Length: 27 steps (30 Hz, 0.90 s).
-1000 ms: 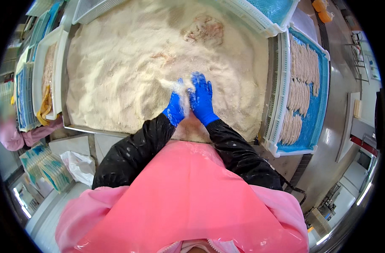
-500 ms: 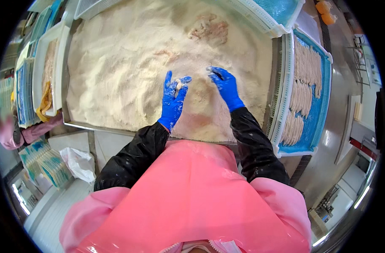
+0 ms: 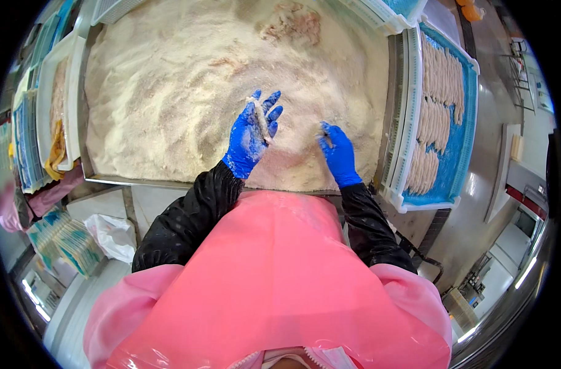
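Both hands wear blue gloves over a wide metal tray (image 3: 102, 179) filled with pale breadcrumbs (image 3: 188, 92). My left hand (image 3: 251, 135) is raised with fingers spread, and a thin crumb-coated strip (image 3: 260, 120) lies across its palm and fingers. My right hand (image 3: 337, 150) is lower and to the right, fingers curled down into the crumbs, pinching a small coated piece. Black sleeves and a pink apron (image 3: 274, 277) fill the lower view.
A blue tray (image 3: 458, 141) in a white frame on the right holds rows of coated strips. A heap of uncoated pieces (image 3: 289, 24) lies at the far side of the crumbs. White trays (image 3: 47, 117) and stacked packets (image 3: 65, 243) stand on the left.
My hands, pressed together in the crumbs a second ago, have drawn apart. The left hand lifted with a coated strip on it; the right moved right and down.
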Each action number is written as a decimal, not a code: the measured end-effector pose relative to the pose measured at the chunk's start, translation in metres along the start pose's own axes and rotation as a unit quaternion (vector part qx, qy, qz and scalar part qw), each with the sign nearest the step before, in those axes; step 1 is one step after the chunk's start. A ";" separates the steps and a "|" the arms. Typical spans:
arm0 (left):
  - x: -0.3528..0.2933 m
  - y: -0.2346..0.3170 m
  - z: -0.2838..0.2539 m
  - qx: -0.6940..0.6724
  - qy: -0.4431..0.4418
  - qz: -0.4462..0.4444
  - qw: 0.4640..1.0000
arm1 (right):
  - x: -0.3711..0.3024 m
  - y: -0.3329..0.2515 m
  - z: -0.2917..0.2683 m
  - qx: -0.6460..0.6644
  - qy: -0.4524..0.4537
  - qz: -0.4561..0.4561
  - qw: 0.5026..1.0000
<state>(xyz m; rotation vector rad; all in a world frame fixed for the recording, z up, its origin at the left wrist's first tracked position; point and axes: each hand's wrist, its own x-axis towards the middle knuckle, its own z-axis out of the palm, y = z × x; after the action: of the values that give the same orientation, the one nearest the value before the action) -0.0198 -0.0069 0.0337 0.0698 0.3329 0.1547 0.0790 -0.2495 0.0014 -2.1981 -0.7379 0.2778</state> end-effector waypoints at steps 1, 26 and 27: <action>0.000 -0.005 0.003 -0.020 0.019 -0.010 1.000 | -0.002 -0.009 0.002 -0.089 -0.010 -0.034 0.995; 0.005 -0.085 0.073 0.093 0.024 0.051 0.994 | -0.010 -0.097 -0.025 0.339 -0.047 0.164 0.925; 0.006 -0.087 0.075 0.068 0.024 0.043 0.996 | -0.010 -0.095 -0.028 0.322 -0.023 0.137 0.936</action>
<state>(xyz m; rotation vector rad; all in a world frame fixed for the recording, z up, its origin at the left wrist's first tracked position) 0.0229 -0.0944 0.0943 0.2156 0.3887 0.2182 0.0424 -0.2227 0.0906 -1.6558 -0.2923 0.6197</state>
